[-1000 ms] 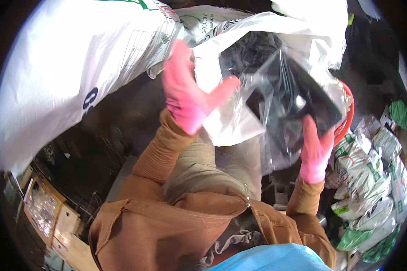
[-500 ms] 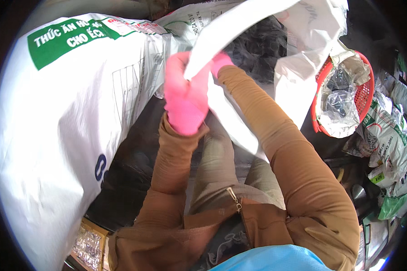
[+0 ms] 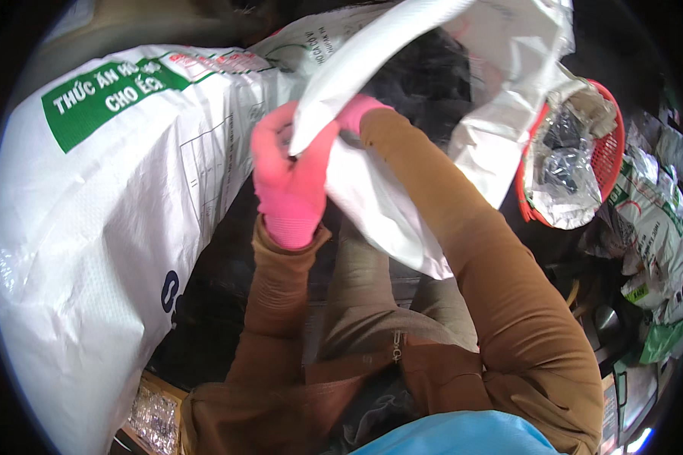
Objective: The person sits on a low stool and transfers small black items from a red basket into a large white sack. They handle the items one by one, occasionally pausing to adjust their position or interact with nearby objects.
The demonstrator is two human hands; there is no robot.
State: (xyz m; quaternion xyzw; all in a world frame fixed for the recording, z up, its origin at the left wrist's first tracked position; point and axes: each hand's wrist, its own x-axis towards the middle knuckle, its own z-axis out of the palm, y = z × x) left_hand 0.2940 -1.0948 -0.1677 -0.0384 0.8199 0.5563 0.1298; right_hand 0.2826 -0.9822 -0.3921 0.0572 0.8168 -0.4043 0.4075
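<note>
A white woven plastic sack [image 3: 383, 205] lies across my lap with its mouth spread apart, and dark, filmy plastic [image 3: 425, 80] shows inside. My left hand [image 3: 292, 178], in a pink glove, is closed on the edge of the sack's raised white flap. Just beyond it, my right hand [image 3: 359, 114], gloved in pink too, reaches in at the sack's mouth. The flap covers most of its fingers, so their grip is hidden. A large, full white sack [image 3: 129, 227] with a green printed panel stands close by on the left.
On the right stands a red plastic basket [image 3: 609, 155] lined with a white bag and holding crumpled clear plastic. Crumpled printed sacks [image 3: 649, 235] are heaped beyond it. A box of shiny, silvery material [image 3: 153, 415] sits at the lower left.
My left hand has shifted left and slightly down, and the flap's tip has moved with it. My right hand has shifted slightly left, staying behind the flap.
</note>
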